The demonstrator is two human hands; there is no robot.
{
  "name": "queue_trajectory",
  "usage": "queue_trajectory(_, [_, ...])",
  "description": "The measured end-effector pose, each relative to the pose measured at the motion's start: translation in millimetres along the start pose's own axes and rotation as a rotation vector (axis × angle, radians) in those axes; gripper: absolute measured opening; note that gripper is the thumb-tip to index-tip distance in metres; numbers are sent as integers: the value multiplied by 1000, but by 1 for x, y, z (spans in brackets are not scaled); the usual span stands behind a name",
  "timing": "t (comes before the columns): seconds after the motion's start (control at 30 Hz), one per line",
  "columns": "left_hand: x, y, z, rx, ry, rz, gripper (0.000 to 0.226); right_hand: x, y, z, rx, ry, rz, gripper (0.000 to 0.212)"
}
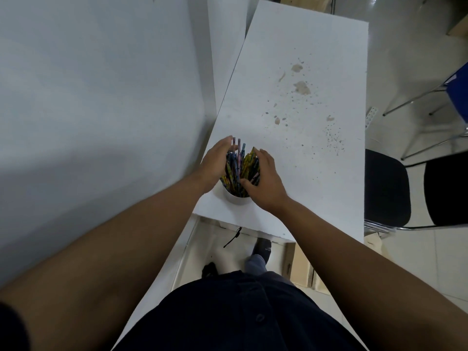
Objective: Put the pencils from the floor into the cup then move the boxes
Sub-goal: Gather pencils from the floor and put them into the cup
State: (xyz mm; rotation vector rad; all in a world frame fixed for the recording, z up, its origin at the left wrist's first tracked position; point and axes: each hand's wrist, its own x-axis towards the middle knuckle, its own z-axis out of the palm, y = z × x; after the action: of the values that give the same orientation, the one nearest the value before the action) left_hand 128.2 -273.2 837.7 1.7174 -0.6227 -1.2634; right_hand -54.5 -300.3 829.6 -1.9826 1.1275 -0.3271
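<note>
**A:** Where were you in the job here? Nearest thing I saw was by your feet, what looked like a cardboard box (297, 259) on the floor under the table's near edge. I couldn't make out any loose pencils down there.

**B:** Yeah, the pencil part looked close to done imo. The white cup (236, 199) stood near the near-left corner of the white table (304, 160), and it was packed. The pencils (239, 165) stood in it, leaning slightly away from you.

**A:** And your hands?

**B:** Both were on the bundle. Your left hand (215, 165) cupped its left side, fingers along the pencils. Your right hand (266, 181) wrapped the right side, thumb hooked round the near side. So the bundle sat right between your palms, long axis up and slightly away, and neither hand was clearly nearer. I reckon letting go sideways and gently mattered, or the cup could've tipped.

**A:** Anything beyond that?

**B:** Brown stains (301, 87) farther along the table, and a black chair (385, 186) off to the right.
</note>
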Motion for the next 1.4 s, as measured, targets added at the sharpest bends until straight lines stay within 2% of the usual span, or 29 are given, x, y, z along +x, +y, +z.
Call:
queue_trajectory(0.13, [7, -5, 14, -136, 55, -45, 43, 3, -4, 3, 226, 86, 93, 96])
queue_trajectory(0.27, [9, -8, 21, -29, 206, -23, 41, 7, -1, 9, 347, 72, 201, 107])
queue_trajectory(0.4, [17, -4, 21, -47, 206, -59, 32, 10, -1, 17, 368, 48, 194, 108])
queue_trajectory(0.47, [18, -3, 21, -49, 204, -7, 28, 12, -1, 17, 385, 61, 196, 104])
queue_trajectory(0.53, [16, -4, 23, -116, 195, 23, 29, 12, 1, 18, 389, 71, 163, 90])
queue_trajectory(0.63, [13, -8, 28, -250, 128, -10, 34, 10, 0, 22, 388, 67, 126, 76])
queue_trajectory(0.77, [5, -14, 35, -111, 130, 17, 40, 4, -4, 23, 367, 98, 57, 75])
queue_trajectory(0.83, [6, -17, 35, -59, 131, 68, 33, 3, -1, 23, 372, 80, 59, 76])
queue_trajectory(0.93, [6, -16, 33, -98, 124, 57, 31, 3, 2, 23, 362, 25, 82, 86])
queue_trajectory(1.03, [6, -19, 34, -40, 139, 46, 48, 4, 2, 20, 276, -58, 87, 117])
queue_trajectory(1.1, [8, -21, 34, 36, 156, 77, 40, 5, 1, 19, 257, -86, 84, 132])
queue_trajectory(1.17, [11, -21, 33, 35, 156, 86, 31, 5, 1, 18, 245, -87, 76, 136])
queue_trajectory(1.33, [2, -18, 33, 8, 71, 97, 47, 6, 3, 18, 126, -91, 34, 139])
queue_trajectory(1.4, [2, -18, 34, 52, 94, 111, 42, 7, 5, 17, 78, -113, 24, 135])
